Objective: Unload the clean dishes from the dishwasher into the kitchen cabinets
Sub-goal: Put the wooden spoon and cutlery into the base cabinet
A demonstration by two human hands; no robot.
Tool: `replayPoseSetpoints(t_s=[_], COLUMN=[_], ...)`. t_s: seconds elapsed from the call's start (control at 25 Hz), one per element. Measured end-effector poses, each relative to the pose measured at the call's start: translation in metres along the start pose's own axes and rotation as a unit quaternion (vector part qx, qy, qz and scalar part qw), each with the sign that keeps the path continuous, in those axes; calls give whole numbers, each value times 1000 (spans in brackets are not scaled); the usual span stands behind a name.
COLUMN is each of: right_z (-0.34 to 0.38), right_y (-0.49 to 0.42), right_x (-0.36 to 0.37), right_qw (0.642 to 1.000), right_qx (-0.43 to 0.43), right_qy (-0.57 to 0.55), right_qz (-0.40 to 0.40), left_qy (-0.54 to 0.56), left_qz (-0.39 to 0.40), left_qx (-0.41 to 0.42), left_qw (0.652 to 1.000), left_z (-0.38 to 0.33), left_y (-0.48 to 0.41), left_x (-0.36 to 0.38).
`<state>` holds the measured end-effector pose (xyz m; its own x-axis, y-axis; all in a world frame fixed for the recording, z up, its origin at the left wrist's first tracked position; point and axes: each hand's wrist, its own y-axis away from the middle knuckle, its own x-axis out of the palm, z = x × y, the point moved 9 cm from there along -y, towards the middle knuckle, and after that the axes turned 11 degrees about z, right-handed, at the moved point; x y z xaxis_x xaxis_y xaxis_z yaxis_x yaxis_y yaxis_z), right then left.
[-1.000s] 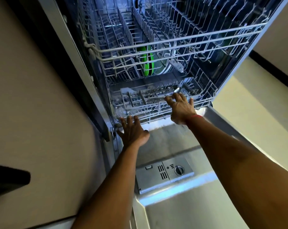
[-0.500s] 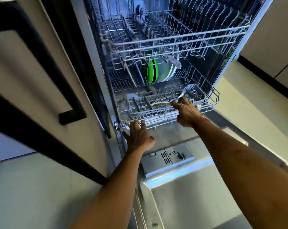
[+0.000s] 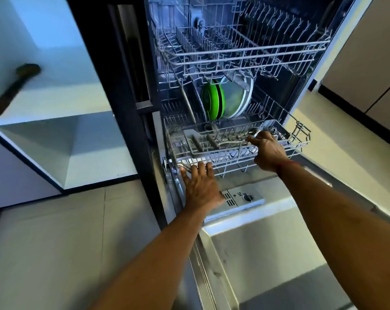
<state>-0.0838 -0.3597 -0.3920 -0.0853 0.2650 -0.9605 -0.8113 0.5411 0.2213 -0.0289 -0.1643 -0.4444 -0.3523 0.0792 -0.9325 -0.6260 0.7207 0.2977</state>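
Sliding toward us, the lower rack (image 3: 301,143) has come farther out. Our left hand (image 3: 200,186) lays straight fingers (image 3: 201,167) on its front rail; our right hand (image 3: 267,153) curls its fingers round a metal utensil (image 3: 233,142) inside it. Green plates (image 3: 211,101) stand upright at its back, now reachable.

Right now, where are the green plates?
The green plates stand on edge at centre of the head view, in the lower rack, under the upper rack, just left of a larger pale plate and beyond the right hand.
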Motion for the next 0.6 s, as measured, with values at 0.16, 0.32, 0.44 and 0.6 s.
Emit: replayPoseSetpoints(t_s=[0.16,0.32,0.44,0.6], right_z=[-4,-8,-10,-14], right_y=[21,50,67,98], right_x=[-3,-5,-7,-5], right_qw=[1000,999,999,999], right_qx=[1,4,13,7], right_qy=[-9,-9,-17,4], right_qz=[-16,-42,-45,-41], left_qy=[-19,-38,-61,-75], left_qz=[-35,-68,-70,-47], left_qx=[28,45,53,63], left_qw=[999,996,994,994], left_z=[-10,-22,-31,-43], left_y=[25,53,69,94], left_x=[1,3,6,13])
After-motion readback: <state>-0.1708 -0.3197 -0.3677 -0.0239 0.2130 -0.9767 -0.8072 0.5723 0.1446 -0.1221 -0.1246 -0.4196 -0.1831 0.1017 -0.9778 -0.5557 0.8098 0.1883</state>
